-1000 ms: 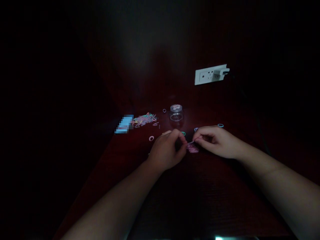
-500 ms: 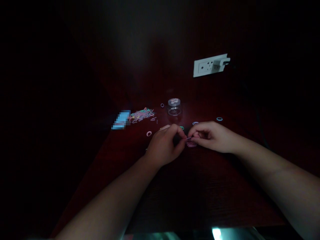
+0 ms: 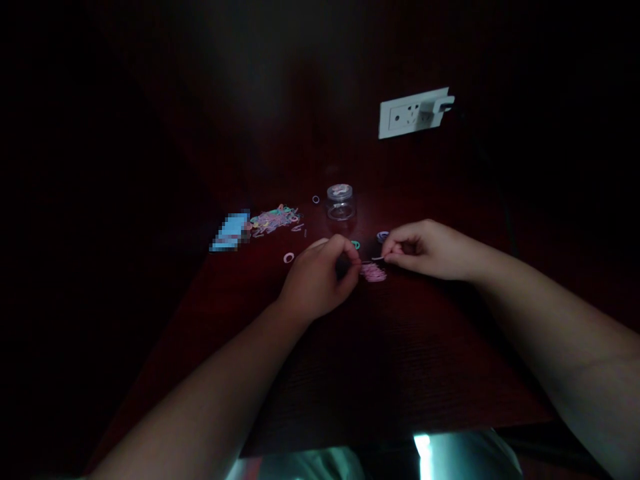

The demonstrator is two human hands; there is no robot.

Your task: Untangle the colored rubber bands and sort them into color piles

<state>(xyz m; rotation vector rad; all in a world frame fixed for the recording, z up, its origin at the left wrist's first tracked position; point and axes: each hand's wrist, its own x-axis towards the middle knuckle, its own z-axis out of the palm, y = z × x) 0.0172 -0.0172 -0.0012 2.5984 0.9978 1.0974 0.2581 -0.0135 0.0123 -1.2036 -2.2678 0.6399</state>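
Note:
My left hand (image 3: 320, 275) is closed in a pinch at the left edge of a small pile of pink hair ties (image 3: 374, 272) on the dark red table. Whatever its fingertips hold is too small and dim to make out. Just right of the pile, my right hand (image 3: 427, 250) pinches a thin pale hair tie (image 3: 377, 258) that sticks out toward the left hand. Beyond the fingers lie a green hair tie (image 3: 355, 245) and purple hair ties (image 3: 383, 236), the latter close to the right fingertips.
A lidded clear jar (image 3: 341, 203) stands behind the hands. Left of it is a heap of mixed pastel hair ties (image 3: 275, 219) beside a blurred blue object (image 3: 230, 231). A single pink ring (image 3: 289, 258) lies near my left hand. A wall socket (image 3: 414, 113) holds a plug.
My hands have drawn apart from where they met over the pink pile, which now shows more fully. A pale hair tie now shows in my right fingers. The whole view has shifted slightly.

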